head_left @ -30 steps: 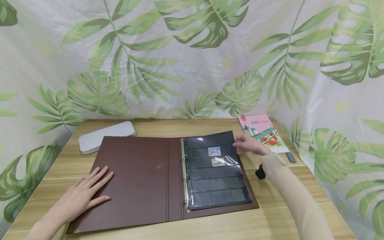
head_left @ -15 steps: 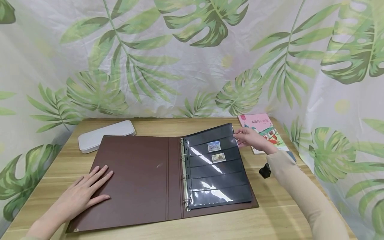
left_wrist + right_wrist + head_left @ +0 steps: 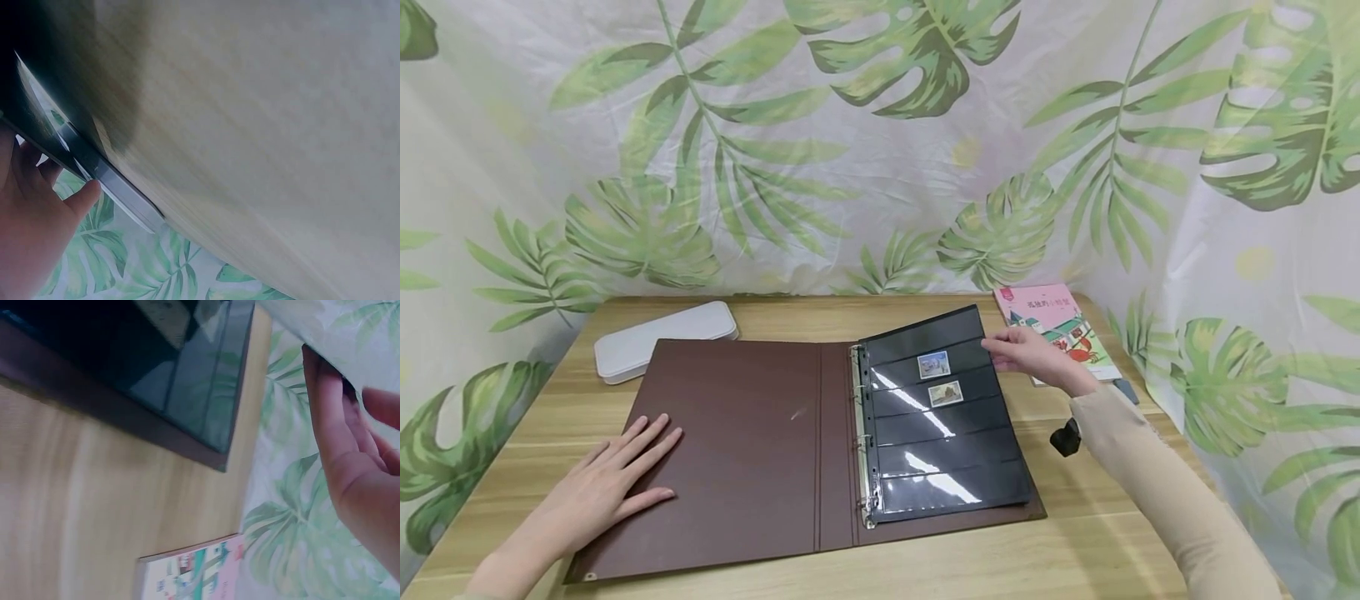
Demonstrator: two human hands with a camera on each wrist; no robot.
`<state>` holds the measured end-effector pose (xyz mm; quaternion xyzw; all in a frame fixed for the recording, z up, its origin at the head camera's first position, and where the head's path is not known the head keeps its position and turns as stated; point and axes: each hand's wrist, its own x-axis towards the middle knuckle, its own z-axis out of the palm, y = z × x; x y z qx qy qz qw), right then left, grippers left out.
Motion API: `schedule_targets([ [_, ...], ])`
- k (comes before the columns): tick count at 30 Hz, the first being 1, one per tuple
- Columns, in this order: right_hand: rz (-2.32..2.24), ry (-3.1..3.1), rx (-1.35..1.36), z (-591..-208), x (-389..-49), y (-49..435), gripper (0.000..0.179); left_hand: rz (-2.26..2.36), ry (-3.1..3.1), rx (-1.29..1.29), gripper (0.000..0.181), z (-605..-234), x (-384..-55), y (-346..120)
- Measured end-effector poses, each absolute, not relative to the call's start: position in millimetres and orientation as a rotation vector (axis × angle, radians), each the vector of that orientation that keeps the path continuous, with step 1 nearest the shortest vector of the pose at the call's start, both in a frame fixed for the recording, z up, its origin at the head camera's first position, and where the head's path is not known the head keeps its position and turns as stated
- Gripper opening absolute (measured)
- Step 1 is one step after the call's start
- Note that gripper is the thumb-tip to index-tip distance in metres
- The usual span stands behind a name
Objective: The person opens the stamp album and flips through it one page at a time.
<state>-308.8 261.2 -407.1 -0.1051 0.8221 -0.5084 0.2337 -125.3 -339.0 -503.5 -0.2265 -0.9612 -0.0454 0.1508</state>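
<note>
Far left, we see the left hand (image 3: pixel 598 492), fingers spread on the open brown ring binder (image 3: pixel 737 442); a closed white case (image 3: pixel 662 340) lies behind. Further right, we find the binder's black stamp page (image 3: pixel 940 450) holding two stamps (image 3: pixel 934 365); its outer edge, pinched by the right hand (image 3: pixel 1033 357) near the picture book (image 3: pixel 1047 302), stands higher than a second ago.
</note>
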Motion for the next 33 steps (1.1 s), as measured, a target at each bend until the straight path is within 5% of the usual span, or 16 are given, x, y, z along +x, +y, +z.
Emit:
schedule_targets([
  [9,-1.465,2.19,-0.304,-399.0,-304.3,253.8,0.018,-0.139,-2.783,-0.639,0.08,-502.9,-126.3,-339.6],
  [33,-1.95,1.828,-0.241,-359.1,-314.6,202.6,0.019,-0.193,-2.627,-0.81,0.083,-503.9,-135.5,-345.8],
])
